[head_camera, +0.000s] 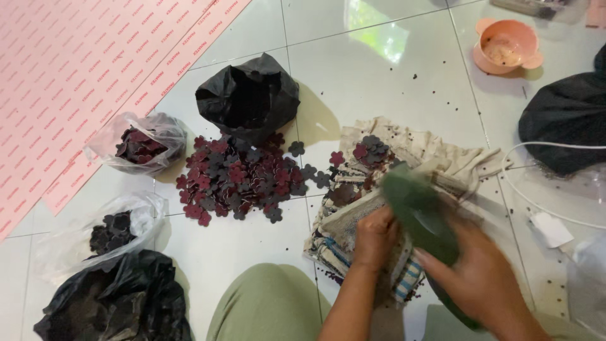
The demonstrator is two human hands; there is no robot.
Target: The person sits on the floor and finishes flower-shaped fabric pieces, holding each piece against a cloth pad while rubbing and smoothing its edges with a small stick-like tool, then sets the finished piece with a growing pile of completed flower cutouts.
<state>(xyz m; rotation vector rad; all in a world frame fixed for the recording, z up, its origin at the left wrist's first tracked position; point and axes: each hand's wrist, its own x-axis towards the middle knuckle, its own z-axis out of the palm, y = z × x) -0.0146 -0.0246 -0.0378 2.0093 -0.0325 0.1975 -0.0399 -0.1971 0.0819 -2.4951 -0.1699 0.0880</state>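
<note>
Green and blurred by motion, a flat dark-green piece of sheet material [420, 211] is gripped in the right hand [483, 281], whose fingers are curled around its lower edge; exactly how tightly it is pinched cannot be told through the blur. The left hand [374, 239] is pressed down, fingers bent, on a folded cream cloth with blue-striped edges [404, 158] that is spread on the white tiled floor [353, 69]. A few dark maroon flower-shaped cut-outs [369, 150] are seen lying on the far part of that cloth. Just to the left of the cloth, a loose heap of maroon and dark grey flower-shaped pieces [240, 180] is piled on the tiles, touching an open black plastic bag [247, 98] behind it. Two clear plastic bags holding more such pieces [139, 144] [107, 232] are placed further left, near a pink patterned sheet [82, 69]. A pink two-handled bowl [506, 45] is set well apart at the upper right.
</note>
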